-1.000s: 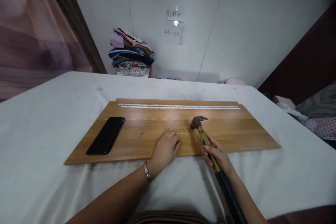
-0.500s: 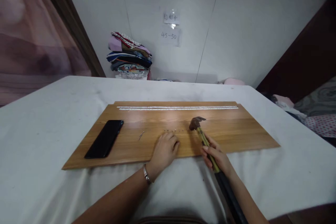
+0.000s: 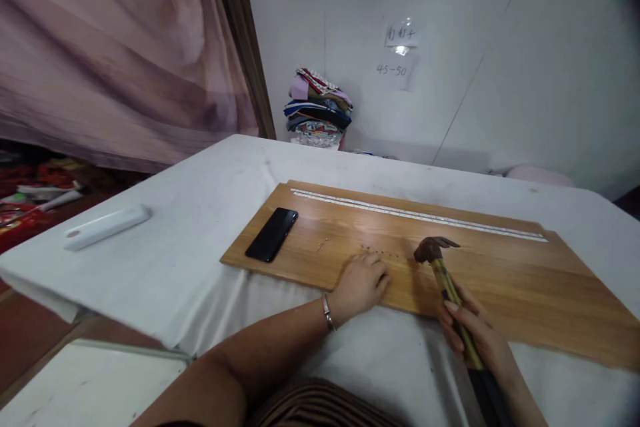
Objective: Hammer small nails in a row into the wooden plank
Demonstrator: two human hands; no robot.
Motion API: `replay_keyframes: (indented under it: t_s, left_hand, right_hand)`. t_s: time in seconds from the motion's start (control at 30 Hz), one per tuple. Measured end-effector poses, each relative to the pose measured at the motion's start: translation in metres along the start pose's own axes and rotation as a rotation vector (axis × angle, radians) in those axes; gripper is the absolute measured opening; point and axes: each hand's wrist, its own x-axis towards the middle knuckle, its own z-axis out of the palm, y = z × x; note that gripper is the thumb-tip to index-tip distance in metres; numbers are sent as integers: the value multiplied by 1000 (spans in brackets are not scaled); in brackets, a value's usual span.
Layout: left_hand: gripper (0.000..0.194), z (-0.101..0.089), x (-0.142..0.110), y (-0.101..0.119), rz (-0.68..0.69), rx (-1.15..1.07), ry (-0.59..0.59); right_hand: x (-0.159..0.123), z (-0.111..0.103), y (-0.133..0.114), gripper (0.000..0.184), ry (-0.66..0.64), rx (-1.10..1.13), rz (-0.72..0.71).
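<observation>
In my right hand [image 3: 473,323] is a claw hammer [image 3: 441,272], gripped by its yellow-and-black handle. Its rusty head hovers over a wooden board [image 3: 475,287], claw pointing to the right. My left hand [image 3: 361,282] rests on the board with its fingers laid down and slightly bent, and I see nothing held in it. Just beyond those fingertips runs a short row of small nails [image 3: 381,251]. A couple of loose nails [image 3: 322,245] lie to the left of that hand.
A black phone [image 3: 273,235] lies on the board's left end. Two white measuring strips [image 3: 415,213] run along its far side. The board lies on a white-covered table [image 3: 200,200], with a white elongated object [image 3: 107,227] at left. Folded clothes [image 3: 319,110] are stacked by the wall.
The camera view has swung to the left, so the board and hands appear farther right and tilted. Both hands keep about the same places, the hammer still in the right one.
</observation>
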Motion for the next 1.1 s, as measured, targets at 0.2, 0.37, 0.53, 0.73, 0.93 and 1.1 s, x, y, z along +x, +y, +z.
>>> replay_keyframes:
  t_s: [0.2,0.37,0.53,0.73,0.93,1.1]
  left_hand:
    - [12,0,1,0,-3,7,-8]
    - [11,0,1,-1,-6,-13,0]
    - [13,2,4,-4,5,-26,1]
    - [14,3,5,-6,-9,-23,-6]
    - [14,2,5,-5,-7,-24,-2]
    - [16,3,5,-5,-9,-39,-2]
  right_hand:
    - [2,-2,3,74,17,-16,6]
    - [5,-1,5,78,-1,10,-34]
    - [8,4,1,79,-14,18,-37]
    - [8,6,-1,74,-12,38,-75]
    - [7,7,0,73,-7,41,-65]
    - [8,7,-1,75,-11,18,-48]
